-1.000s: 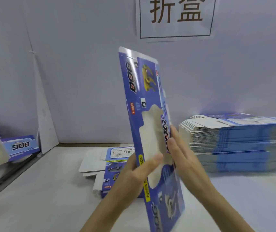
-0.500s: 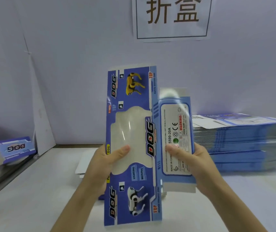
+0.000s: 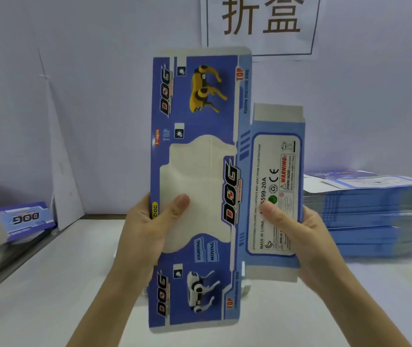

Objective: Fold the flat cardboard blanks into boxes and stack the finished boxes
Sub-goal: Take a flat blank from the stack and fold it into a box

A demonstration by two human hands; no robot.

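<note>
Blue cardboard blank (image 3: 200,101), flat, held upright.
Left hand (image 3: 147,229) pinches its left edge; right hand (image 3: 297,231) pinches the pale side panel (image 3: 275,156); blank stack (image 3: 375,211) right.

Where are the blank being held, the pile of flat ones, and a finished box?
held blank (image 3: 205,90): head view, on the yellow dog print.
stack of flat blanks (image 3: 375,216): head view, its blue front edge.
finished box (image 3: 26,217): head view, its DOG-printed side.

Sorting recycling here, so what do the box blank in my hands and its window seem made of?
Box blank: thin cardboard, glossy-looking blue print, judging by its sheen, creases and bare greyish end flaps. Window: a cutout showing pale unprinted board behind; whether clear film covers it, I cannot tell.
</note>
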